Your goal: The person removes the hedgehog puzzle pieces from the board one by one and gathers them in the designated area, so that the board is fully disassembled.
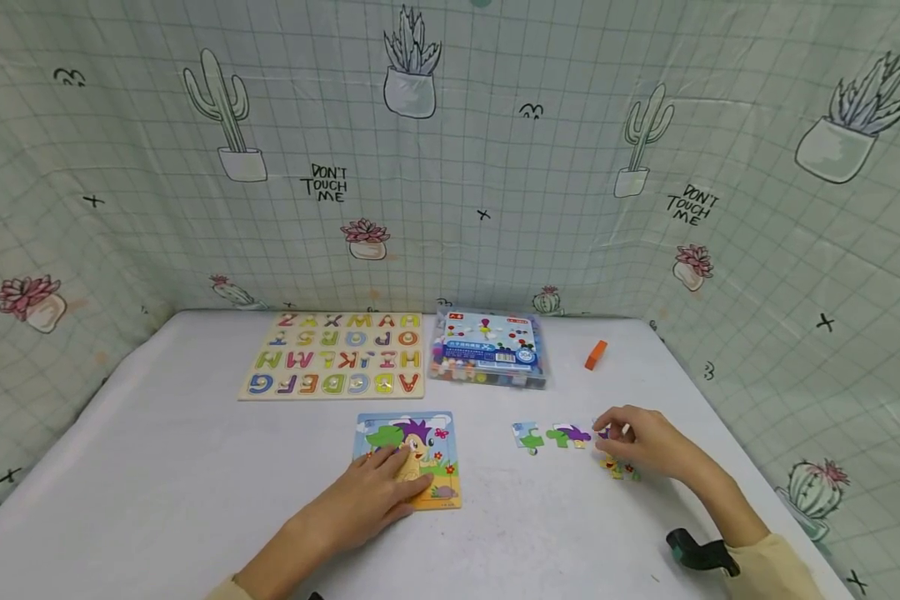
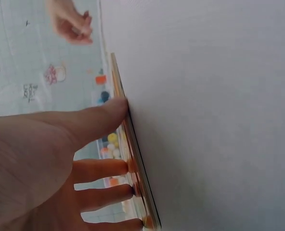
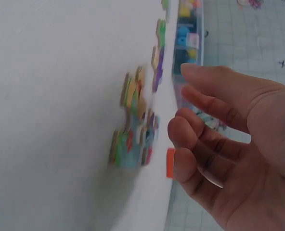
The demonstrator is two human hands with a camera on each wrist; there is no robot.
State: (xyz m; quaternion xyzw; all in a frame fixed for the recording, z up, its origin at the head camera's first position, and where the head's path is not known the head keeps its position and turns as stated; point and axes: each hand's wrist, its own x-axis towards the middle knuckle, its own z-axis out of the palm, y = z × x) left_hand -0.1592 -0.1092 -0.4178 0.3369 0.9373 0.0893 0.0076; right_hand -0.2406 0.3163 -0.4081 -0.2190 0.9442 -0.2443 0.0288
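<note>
Left hand [image 1: 375, 492]: here I am, palm down and fingers spread across the puzzle board, thumb at its near edge. I'm gripping nothing; the touch looks like a steadying one, enough to stop sliding.
Puzzle board [image 1: 450, 450]: flat on the white table [image 1: 157, 467], picture up, right beneath my left hand, where one arm reaches it easily.
Right hand [image 1: 641, 437]: off to the side, hovering over loose pieces! Fingers loosely bent, thumb apart, a released grip with nothing in it that I can see.
Clustered pieces [image 1: 617, 468]: bunched below my right fingertips, apart from them; some overlap, so I can't count them.
Corner piece [image 1: 527, 437]: separate, picture up, between board and cluster, its print easy to read.
Purple-and-green piece [image 1: 567, 435]: just beside it, spaced so fingers could get around it.
Alphabet board [image 1: 333, 350], clear box [image 1: 487, 350], orange block [image 1: 596, 356]: all at the back, seemingly parked there to leave my hands elbow room.
</note>
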